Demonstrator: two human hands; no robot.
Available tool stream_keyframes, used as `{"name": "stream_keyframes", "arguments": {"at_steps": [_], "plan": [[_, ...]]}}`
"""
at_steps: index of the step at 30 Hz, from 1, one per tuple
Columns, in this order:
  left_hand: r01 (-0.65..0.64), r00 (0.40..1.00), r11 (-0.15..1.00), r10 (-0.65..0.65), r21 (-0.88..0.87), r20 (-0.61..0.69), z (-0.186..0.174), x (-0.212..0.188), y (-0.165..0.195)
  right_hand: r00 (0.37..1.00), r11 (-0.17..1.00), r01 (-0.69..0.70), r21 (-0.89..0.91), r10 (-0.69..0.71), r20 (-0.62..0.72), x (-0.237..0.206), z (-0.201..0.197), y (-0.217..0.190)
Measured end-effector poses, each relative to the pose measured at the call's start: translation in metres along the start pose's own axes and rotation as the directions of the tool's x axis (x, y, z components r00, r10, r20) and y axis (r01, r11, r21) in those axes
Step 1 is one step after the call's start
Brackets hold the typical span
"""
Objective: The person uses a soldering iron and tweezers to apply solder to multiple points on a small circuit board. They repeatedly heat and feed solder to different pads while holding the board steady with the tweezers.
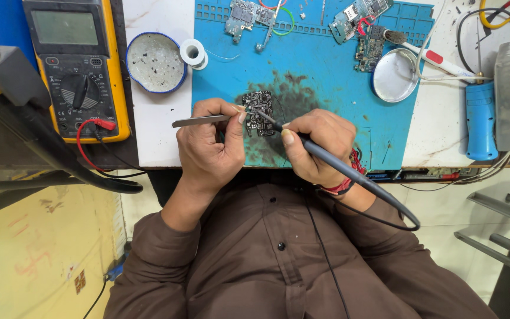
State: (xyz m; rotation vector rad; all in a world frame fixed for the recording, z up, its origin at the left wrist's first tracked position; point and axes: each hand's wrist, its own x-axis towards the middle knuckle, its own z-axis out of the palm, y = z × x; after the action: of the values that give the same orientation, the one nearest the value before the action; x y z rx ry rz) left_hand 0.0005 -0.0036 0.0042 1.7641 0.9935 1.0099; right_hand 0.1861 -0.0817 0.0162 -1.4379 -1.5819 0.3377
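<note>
Small dark circuit board [259,113] lay on the blue work mat [337,88], near its front edge, over a dark scorched patch, between both hands.

Left hand [211,145] was closed around metal tweezers [199,120]; thumb and forefinger pinched them near the board's left edge, the free end pointing left over the white tabletop [154,130]. Whether the tips touched the board could not be made out.

Right hand [317,147] was closed pen-fashion around a grey soldering iron [326,158], tip on the board's upper middle, cord looping off toward the right sleeve.

Handling judgement: the board looked light, thin and stiff, and fragile on its populated face (tiny parts crowd the surface). Best taken by the bare edges or corners, not across the components. It would likely slide on the mat under a sideways push, so it needs steadying from the left. The area near the iron tip is probably hot.

Also present: yellow multimeter [81,65] at left, round tin [156,62], other boards [358,18] at the mat's far edge.
</note>
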Motion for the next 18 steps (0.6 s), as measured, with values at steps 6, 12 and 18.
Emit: {"name": "stream_keyframes", "arguments": {"at_steps": [6,12,18], "plan": [[0.002,1.0,1.0,-0.002,0.005,0.001,-0.0002,-0.0001,-0.0005,1.0,1.0,-0.003,-0.008,0.003,-0.004,-0.0002,0.0007,-0.0009],[-0.001,1.0,1.0,0.001,0.006,0.003,-0.0006,-0.0008,-0.0005,1.0,1.0,-0.006,-0.011,0.006,-0.003,0.0008,0.0005,-0.0015],[-0.009,1.0,1.0,0.009,0.01,0.0,-0.0006,-0.0006,-0.0009,1.0,1.0,-0.011,-0.011,0.011,-0.016,0.0005,0.0004,-0.0023]]}}
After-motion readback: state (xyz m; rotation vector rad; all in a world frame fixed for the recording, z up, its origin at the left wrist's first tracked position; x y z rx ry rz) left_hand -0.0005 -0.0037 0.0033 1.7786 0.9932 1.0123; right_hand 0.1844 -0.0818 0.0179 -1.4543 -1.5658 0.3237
